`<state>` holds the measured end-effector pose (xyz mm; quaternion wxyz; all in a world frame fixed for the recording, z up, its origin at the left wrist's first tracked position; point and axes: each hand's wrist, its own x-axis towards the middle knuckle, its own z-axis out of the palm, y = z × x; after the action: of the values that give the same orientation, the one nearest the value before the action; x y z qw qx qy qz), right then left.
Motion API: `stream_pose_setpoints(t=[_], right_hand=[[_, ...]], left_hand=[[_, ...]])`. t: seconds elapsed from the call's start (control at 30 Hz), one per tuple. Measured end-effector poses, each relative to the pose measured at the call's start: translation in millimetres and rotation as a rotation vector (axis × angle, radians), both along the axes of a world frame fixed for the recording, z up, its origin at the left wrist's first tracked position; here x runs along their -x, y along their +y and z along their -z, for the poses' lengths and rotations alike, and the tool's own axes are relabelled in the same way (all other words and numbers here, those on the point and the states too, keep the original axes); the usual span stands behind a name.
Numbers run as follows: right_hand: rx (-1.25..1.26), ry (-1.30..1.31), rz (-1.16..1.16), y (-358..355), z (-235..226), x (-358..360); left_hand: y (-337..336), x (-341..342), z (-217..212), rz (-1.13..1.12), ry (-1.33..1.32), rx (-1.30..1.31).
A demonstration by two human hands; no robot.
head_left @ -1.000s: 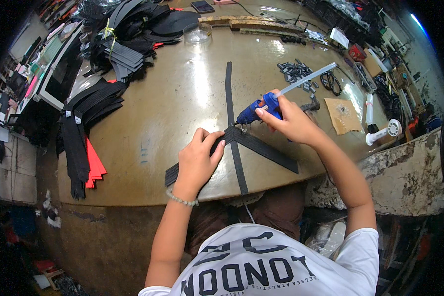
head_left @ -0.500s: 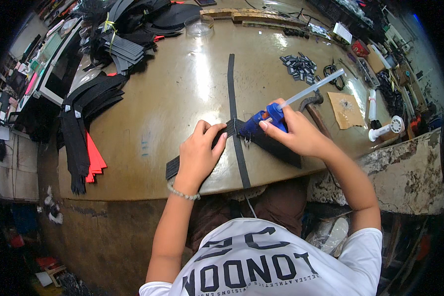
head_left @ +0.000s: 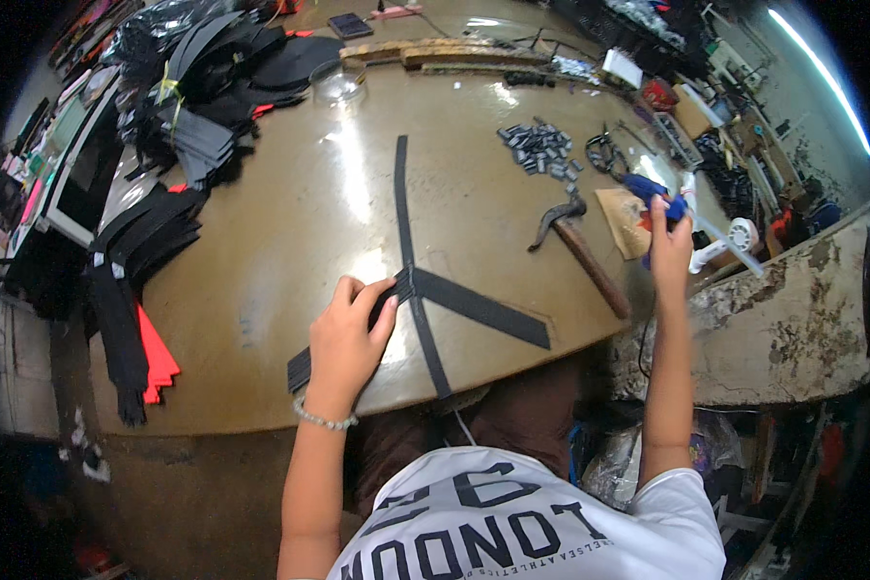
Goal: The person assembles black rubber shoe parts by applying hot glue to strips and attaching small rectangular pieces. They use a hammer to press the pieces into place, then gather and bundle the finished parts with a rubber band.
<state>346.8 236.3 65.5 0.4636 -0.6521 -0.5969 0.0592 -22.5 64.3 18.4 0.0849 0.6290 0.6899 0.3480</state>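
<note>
My left hand (head_left: pixel 353 324) pinches a wide black ribbed strap (head_left: pixel 301 371) and holds it against the table. That strap meets a narrow black strip (head_left: pixel 401 198), which runs from the middle of the table to its front edge. Right of the crossing, the wide black strap (head_left: pixel 488 309) slants down toward the front edge, with a thin line of something shiny at the joint. Out at the right side, my right hand (head_left: pixel 669 249) grips a blue hot glue gun (head_left: pixel 653 190) over a brown paper piece (head_left: pixel 617 218). A translucent glue stick (head_left: pixel 730 244) sticks out of its rear.
A hammer (head_left: pixel 590 263) lies between my hands, toward the right. Beyond it sits a pile of small metal pieces (head_left: pixel 539 150). Bundled black straps (head_left: pixel 126 290) and red pieces (head_left: pixel 155 358) lie at the left. A white spool (head_left: pixel 735 239) stands near the right edge.
My right hand has carried the glue gun away from the strap joint to the right, uncovering the joint and the right-hand strap. My left hand stays on the strap. The view has shifted.
</note>
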Motion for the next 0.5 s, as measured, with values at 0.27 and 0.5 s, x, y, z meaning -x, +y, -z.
stream_pose_setpoints(t=[0.27,0.5], right_hand=[[0.539,-0.672,0.332,-41.3,-14.4,-43.2],[0.128,-0.187,-0.436,60.8,13.4,105.7]], left_hand=[[0.9,-1.1,-2.1,-0.011,0.016,-0.007],[1.2,-1.9,-1.3,0.0,0.013,-0.007]])
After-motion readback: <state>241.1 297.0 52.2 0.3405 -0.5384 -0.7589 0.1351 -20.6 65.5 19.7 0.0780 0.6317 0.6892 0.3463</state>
